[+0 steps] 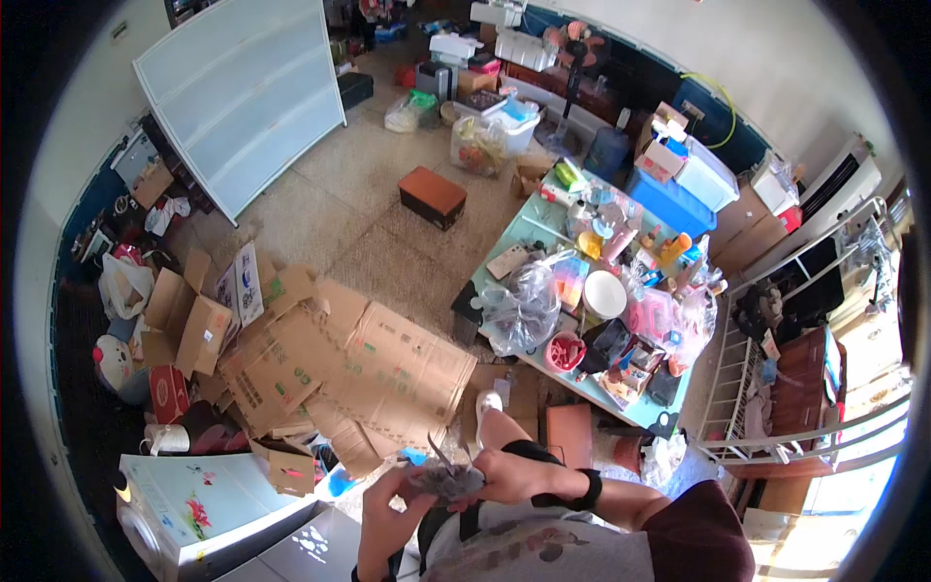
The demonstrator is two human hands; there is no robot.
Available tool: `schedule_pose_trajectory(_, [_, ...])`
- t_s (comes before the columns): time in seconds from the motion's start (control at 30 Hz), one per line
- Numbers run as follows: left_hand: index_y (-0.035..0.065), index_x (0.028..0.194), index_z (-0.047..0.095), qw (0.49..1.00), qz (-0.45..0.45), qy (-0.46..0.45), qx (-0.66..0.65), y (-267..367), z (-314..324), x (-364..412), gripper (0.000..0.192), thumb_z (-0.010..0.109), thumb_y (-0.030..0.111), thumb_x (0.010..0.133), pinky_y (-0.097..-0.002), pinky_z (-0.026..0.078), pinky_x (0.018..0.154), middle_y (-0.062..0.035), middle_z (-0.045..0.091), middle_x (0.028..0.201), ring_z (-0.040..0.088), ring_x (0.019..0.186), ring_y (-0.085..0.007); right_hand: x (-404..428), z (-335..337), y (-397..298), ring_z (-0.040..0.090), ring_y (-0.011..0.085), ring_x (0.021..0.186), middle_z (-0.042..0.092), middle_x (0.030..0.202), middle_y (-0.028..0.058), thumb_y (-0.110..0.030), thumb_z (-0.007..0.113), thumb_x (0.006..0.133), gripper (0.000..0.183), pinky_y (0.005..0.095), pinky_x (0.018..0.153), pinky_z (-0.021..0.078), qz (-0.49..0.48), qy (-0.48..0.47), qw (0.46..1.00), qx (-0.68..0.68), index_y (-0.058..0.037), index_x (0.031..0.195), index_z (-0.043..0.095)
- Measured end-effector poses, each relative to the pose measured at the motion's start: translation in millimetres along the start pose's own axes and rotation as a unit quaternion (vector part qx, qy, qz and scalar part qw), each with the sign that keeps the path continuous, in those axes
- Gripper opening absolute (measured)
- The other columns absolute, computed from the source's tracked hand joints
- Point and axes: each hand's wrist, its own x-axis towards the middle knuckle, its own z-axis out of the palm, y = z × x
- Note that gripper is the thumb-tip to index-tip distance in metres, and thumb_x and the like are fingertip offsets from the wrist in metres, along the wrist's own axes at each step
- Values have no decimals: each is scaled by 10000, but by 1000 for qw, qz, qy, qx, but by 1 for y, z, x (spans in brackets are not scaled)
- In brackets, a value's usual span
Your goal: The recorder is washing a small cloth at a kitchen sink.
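Close to my body at the bottom middle, a small grey fuzzy object sits between my hands. My left hand pinches its left side between thumb and fingers. My right hand is closed at its right end, with the fingers partly hidden. Narrow, pointed grey pieces stick up from the object; I cannot tell whether they belong to it or to a tool. A dark band circles my right wrist. Below the hands is my grey shirt front.
Flattened cardboard boxes cover the floor ahead and left. To the right stands a table crowded with bags, a white bowl and a red basket. A brown box lies mid-floor. A white flower-printed appliance is at lower left.
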Motion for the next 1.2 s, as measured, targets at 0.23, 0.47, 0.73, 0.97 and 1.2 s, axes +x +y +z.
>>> schedule_pose_trajectory(0.23, [-21, 811, 578, 990, 55, 90, 97, 36, 21, 83, 115, 588, 38, 712, -251, 416, 540, -105, 565, 648, 540, 555, -191, 20, -94, -3, 607, 186, 646, 625, 706, 117, -231, 591, 809, 259, 292, 582, 469, -56, 23, 996, -59, 10, 903, 599])
schedule_pose_trajectory(0.47, [-30, 950, 567, 965, 18, 256, 45, 110, -4, 121, 228, 561, 150, 809, -267, 436, 746, -69, 593, 912, 544, 823, -130, 2, -216, 40, 615, 132, 644, 618, 765, 99, -37, 421, 860, 220, 249, 624, 479, -74, 117, 985, 100, 49, 1014, 552])
schedule_pose_trajectory(0.73, [-2, 1128, 479, 942, 107, 303, 94, 229, -4, 138, 367, 462, 264, 876, -298, 465, 761, -114, 565, 1018, 572, 871, -187, 2, -250, 44, 610, 195, 826, 578, 904, 124, 84, 238, 855, 388, 270, 741, 468, -180, 113, 942, 261, -4, 1186, 420])
schedule_pose_trajectory(0.97, [-25, 1147, 436, 961, 153, 200, 116, 283, 34, 183, 399, 510, 234, 853, -328, 432, 828, -140, 541, 1071, 549, 940, -209, -1, -262, 47, 602, 189, 866, 576, 927, 124, 114, 235, 831, 387, 287, 790, 470, -261, 156, 892, 334, 0, 1121, 464])
schedule_pose_trajectory(1.2, [19, 1117, 467, 984, 124, 72, 105, 270, 54, 245, 331, 485, 242, 873, -304, 438, 795, -90, 552, 1048, 549, 907, -162, 10, -286, 44, 622, 205, 792, 578, 914, 107, 116, 270, 831, 333, 264, 710, 501, -257, 225, 854, 392, 22, 1070, 482])
